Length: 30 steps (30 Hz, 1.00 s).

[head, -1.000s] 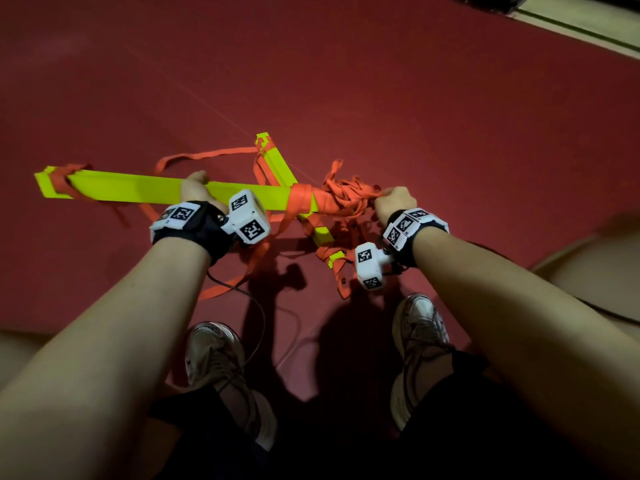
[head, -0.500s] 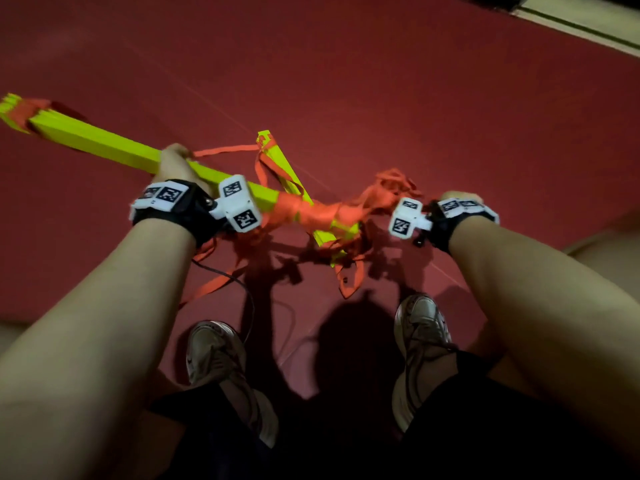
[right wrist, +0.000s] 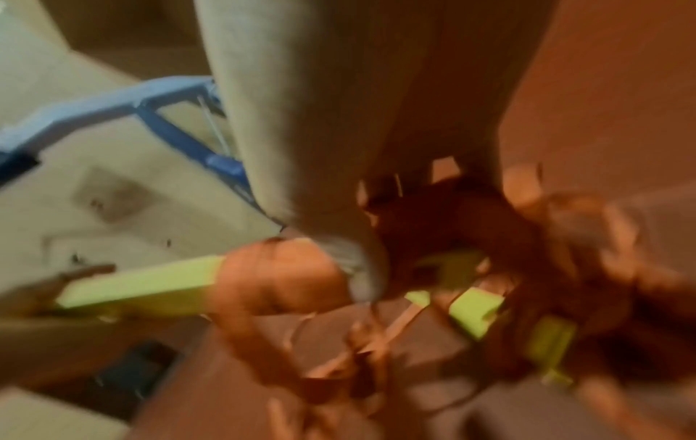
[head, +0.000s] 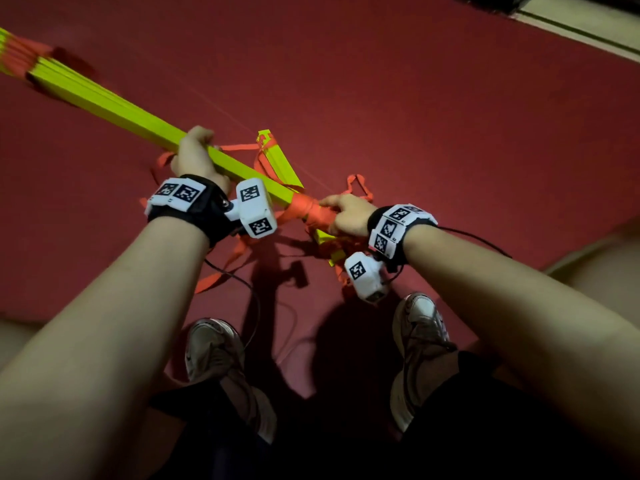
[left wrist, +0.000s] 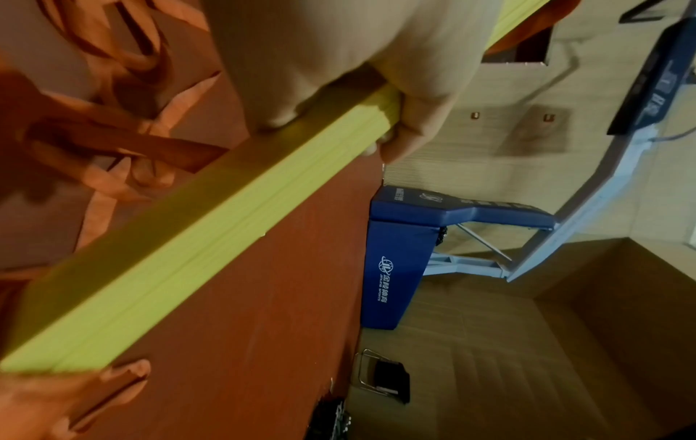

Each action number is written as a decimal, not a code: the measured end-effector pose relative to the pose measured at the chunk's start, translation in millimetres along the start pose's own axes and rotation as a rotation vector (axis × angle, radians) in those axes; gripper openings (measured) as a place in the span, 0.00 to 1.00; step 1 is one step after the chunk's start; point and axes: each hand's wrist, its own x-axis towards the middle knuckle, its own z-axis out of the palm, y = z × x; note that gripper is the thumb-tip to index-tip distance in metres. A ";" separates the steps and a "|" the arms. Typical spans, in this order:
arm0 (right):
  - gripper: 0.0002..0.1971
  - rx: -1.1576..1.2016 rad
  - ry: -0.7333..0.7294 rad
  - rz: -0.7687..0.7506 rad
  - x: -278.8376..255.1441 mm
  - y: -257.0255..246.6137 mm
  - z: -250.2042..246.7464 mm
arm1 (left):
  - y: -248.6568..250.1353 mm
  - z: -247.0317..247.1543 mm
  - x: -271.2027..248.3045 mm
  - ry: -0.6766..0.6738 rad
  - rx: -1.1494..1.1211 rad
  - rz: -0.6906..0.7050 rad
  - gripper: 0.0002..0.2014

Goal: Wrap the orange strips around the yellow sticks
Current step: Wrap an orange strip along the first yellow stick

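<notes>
My left hand (head: 195, 154) grips a bundle of yellow sticks (head: 104, 98) that slants up towards the far left, above the floor. The left wrist view shows the fingers (left wrist: 406, 128) curled round the yellow bundle (left wrist: 226, 223). An orange strip wrap (head: 308, 209) covers the bundle's near end. My right hand (head: 343, 213) holds that wrapped end with orange strip in its fingers. In the blurred right wrist view, the thumb (right wrist: 339, 238) presses on the wrap (right wrist: 275, 277). More orange binds the far tip (head: 20, 51). A second lot of yellow sticks (head: 273, 161) lies on the floor in loose orange strips (head: 221, 271).
A red floor mat (head: 450, 133) lies under everything, with a pale floor edge (head: 588, 26) at the far right. My two shoes (head: 214, 348) stand close below the hands, and a black cable (head: 242, 282) runs beside them. A blue padded stand base (left wrist: 388, 268) stands beyond the mat.
The bundle's far end has swung up and away to the upper left. My right hand went out to the right with the strip, then came back onto the wrapped end.
</notes>
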 end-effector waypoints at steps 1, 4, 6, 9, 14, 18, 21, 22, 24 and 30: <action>0.27 -0.086 -0.010 0.017 0.5 5.1 0.9 | 0.9 -1.9 -0.2 0.014 0.009 0.005 0.14; 0.18 -0.316 0.069 0.085 -5.7 27.4 -3.0 | 2.0 -9.1 1.2 0.055 0.046 0.024 0.15; 0.14 -0.383 0.095 0.113 -14.2 39.6 -6.4 | 2.9 -14.6 2.9 0.061 0.054 0.017 0.18; 0.13 -0.453 0.049 0.126 -16.9 50.8 -3.5 | 4.1 -22.3 9.7 0.117 0.070 0.003 0.22; 0.24 -0.527 -0.084 0.127 -14.8 50.2 7.5 | 5.5 -22.5 3.9 0.144 0.087 -0.044 0.17; 0.13 -0.530 0.048 0.206 -16.8 64.9 -5.1 | 8.5 -26.7 5.3 0.162 0.115 -0.044 0.14; 0.12 -0.570 0.071 0.287 -25.1 77.7 -18.7 | 9.9 -32.2 6.8 0.168 0.099 -0.107 0.16; 0.13 -0.596 0.054 0.309 -28.3 80.7 -21.8 | 10.2 -32.8 3.4 0.155 0.092 -0.104 0.15; 0.16 -0.616 0.019 0.335 -28.3 87.3 -20.8 | 10.8 -32.8 0.4 0.137 0.071 -0.093 0.15; 0.40 -0.198 0.051 0.145 -8.2 53.3 -1.0 | 8.0 -28.2 -6.0 0.138 0.054 -0.140 0.18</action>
